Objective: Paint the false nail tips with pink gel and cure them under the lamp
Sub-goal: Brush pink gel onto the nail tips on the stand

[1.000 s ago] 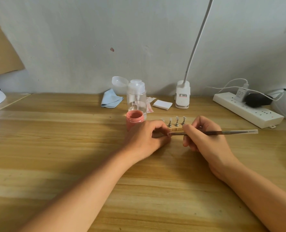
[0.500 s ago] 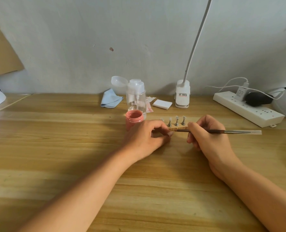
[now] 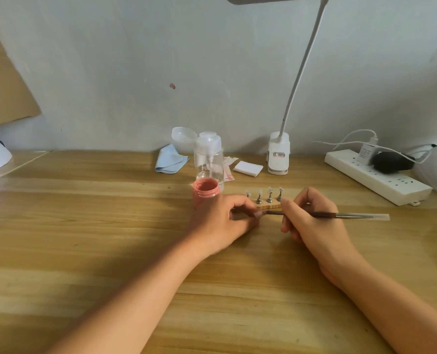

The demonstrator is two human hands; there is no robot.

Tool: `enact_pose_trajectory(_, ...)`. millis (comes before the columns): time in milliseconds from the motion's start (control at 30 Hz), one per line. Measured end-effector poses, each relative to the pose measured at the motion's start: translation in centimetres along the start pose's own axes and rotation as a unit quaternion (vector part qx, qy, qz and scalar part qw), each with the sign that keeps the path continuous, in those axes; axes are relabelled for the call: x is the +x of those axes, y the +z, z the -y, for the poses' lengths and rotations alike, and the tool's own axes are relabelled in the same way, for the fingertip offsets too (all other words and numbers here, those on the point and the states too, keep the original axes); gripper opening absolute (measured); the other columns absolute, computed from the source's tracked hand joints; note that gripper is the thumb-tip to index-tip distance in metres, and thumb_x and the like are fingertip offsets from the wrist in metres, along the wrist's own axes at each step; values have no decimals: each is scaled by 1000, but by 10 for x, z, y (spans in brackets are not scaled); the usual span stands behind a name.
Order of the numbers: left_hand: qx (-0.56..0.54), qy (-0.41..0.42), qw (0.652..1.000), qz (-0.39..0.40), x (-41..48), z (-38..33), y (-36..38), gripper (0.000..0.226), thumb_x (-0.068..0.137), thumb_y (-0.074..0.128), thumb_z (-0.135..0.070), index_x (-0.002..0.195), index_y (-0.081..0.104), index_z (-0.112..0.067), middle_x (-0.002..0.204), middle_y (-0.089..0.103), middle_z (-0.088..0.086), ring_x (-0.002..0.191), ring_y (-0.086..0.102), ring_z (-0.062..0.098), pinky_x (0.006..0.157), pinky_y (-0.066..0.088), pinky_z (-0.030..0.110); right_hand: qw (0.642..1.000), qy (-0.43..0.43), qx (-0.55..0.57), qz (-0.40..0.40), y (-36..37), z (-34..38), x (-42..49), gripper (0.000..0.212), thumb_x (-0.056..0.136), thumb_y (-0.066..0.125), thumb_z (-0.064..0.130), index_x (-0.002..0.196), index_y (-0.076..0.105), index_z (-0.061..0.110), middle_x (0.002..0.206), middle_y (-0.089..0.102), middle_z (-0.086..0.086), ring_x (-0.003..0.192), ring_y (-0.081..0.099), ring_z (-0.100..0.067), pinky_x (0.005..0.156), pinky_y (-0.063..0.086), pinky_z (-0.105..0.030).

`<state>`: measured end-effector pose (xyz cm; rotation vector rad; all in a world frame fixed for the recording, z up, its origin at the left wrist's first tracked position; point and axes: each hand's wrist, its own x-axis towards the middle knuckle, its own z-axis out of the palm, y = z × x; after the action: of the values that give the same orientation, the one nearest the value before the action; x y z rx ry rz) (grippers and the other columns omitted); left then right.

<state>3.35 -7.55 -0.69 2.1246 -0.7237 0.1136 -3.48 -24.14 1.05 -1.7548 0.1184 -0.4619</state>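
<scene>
The brush (image 3: pixel 345 215) tip has moved left to the left hand (image 3: pixel 220 221), which pinches a small pale piece (image 3: pixel 257 214) (probably one nail tip); the right hand (image 3: pixel 312 223) grips the brush. Four nail tips (image 3: pixel 264 192) on their stand (image 3: pixel 268 206), centre frame, look unpainted: painting seems hardly begun.

Near the middle of the tabletop (image 3: pixel 84 226), the left hand (image 3: pixel 220 221) pinches a small pale nail tip (image 3: pixel 258 214). The right hand (image 3: pixel 312 226) grips a brush (image 3: pixel 345 215), bristles at that tip. Just behind stand a wooden holder (image 3: pixel 268 206) and an open pink jar (image 3: pixel 205 189).
</scene>
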Motion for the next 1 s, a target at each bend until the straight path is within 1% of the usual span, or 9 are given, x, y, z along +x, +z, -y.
enact_pose_trajectory(167, -11, -9, 1000, -4, 2, 1, 1, 17, 84, 78, -31, 76, 67, -43, 63, 59, -33, 45, 43, -9, 44, 24, 9, 999, 14, 42, -10, -2, 1, 0, 18, 92, 59, 7, 82, 48, -4, 54, 62, -9, 46, 43, -13, 41, 33, -21)
enact_pose_trajectory(300, -20, -11, 1000, -1, 3, 2, 2, 24, 82, 78, -23, 76, 67, -43, 69, 62, -34, 53, 48, -17, 51, 29, 4, 999, 1, 43, 31, 1, 4, -3, 21, 94, 60, 9, 79, 48, 2, 55, 64, -9, 45, 42, -13, 42, 33, -20)
enact_pose_trajectory(400, -38, -25, 999, -2, 4, 4, 3, 24, 82, 79, -22, 77, 68, -43, 69, 63, -32, 56, 50, -14, 60, 34, 9, 999, -4, 23, 38, 3, 3, -4, 24, 95, 61, 12, 82, 48, -3, 56, 66, -10, 43, 43, -12, 42, 35, -18)
enact_pose_trajectory(533, -56, -35, 998, 4, 5, 6, 4, 21, 81, 80, -24, 79, 69, -42, 55, 57, -32, 48, 47, -12, 50, 27, 6, 1000, 0, 6, 6, 1, 0, 0, 21, 94, 61, 13, 80, 49, 1, 56, 66, -10, 43, 45, -12, 41, 35, -20)
enact_pose_trajectory(633, -75, -44, 996, 2, 5, 6, 4, 20, 81, 80, -24, 79, 71, -42, 61, 61, -29, 51, 47, -9, 54, 31, 12, 1000, 12, 15, -13, -1, -2, 0, 17, 92, 59, 10, 80, 49, 3, 55, 65, -9, 43, 44, -13, 41, 34, -25)
enact_pose_trajectory(733, -80, -44, 996, 4, 5, 5, 3, 21, 82, 79, -22, 79, 71, -41, 70, 65, -25, 56, 50, -10, 59, 36, 15, 998, 12, 55, -4, -2, -1, -1, 13, 91, 59, 6, 82, 50, 3, 54, 65, -8, 43, 43, -11, 40, 34, -20)
enact_pose_trajectory(800, -81, -45, 996, 7, 5, 3, 2, 17, 83, 79, -20, 85, 73, -36, 83, 70, -18, 74, 59, -5, 74, 47, 22, 997, -1, 67, 23, -1, 0, -2, 19, 92, 61, 8, 79, 47, 5, 56, 66, -9, 43, 44, -11, 41, 35, -17)
enact_pose_trajectory(867, -68, -48, 997, 8, 4, 1, 1, 15, 84, 78, -20, 93, 75, -31, 91, 72, -14, 87, 63, 4, 86, 49, 25, 997, -15, 62, 46, 1, 2, -4, 23, 94, 62, 11, 77, 46, 7, 59, 68, -10, 43, 45, -11, 42, 37, -16)
enact_pose_trajectory(1000, -73, -48, 996, 17, 3, 0, 1, 14, 85, 77, -19, 93, 74, -31, 86, 69, -17, 78, 58, -2, 79, 45, 20, 998, -17, 49, 32, 1, 0, -3, 23, 94, 63, 13, 80, 47, 4, 59, 68, -10, 44, 46, -12, 42, 37, -18)
